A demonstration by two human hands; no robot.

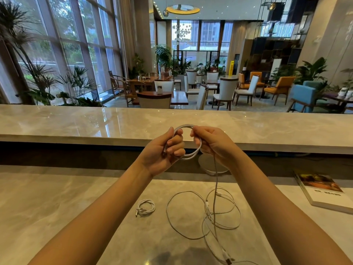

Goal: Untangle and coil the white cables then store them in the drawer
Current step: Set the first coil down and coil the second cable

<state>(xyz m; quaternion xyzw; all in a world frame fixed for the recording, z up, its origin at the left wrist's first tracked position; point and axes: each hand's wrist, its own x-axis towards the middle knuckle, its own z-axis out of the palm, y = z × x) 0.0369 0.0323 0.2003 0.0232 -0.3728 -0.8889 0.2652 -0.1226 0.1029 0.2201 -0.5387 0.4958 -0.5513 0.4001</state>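
Both hands are raised above the marble counter with a partly wound white cable coil between them. My left hand grips the coil's left side, fingers curled round the loops. My right hand pinches the coil's right side, and the cable's free length hangs from it to the counter. There it joins a loose tangle of white cables. A small finished white coil lies on the counter left of the tangle. No drawer is in view.
A book lies at the counter's right edge. A round metal base stands in the dark gap behind the counter. A higher marble ledge runs across beyond it, with a lounge of chairs and plants farther back.
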